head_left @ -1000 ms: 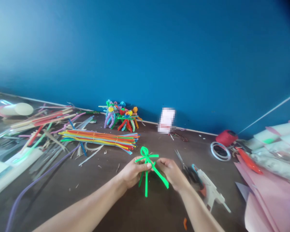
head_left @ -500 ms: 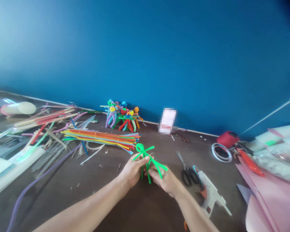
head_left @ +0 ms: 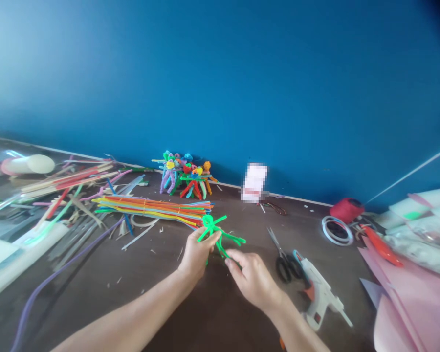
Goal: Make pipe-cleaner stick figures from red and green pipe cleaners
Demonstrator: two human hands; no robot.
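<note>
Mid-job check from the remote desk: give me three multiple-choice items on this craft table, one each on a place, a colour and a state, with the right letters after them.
1. Where does the white hot glue gun lie?
A) On the pink paper sheets
B) Beside the black-handled scissors
C) On the bundled pipe cleaners

2. What colour is the pipe-cleaner figure at the left hand?
A) Orange
B) Purple
C) Bright green

3. What state is the left hand in?
A) Closed on the figure
B) Lying open on the tabletop
C) Gripping the scissors

Answers:
1. B: the gun lies just right of the scissors' handles.
2. C: the whole figure shows one vivid green.
3. A: the fingers and thumb close around the figure's upper part.
</note>
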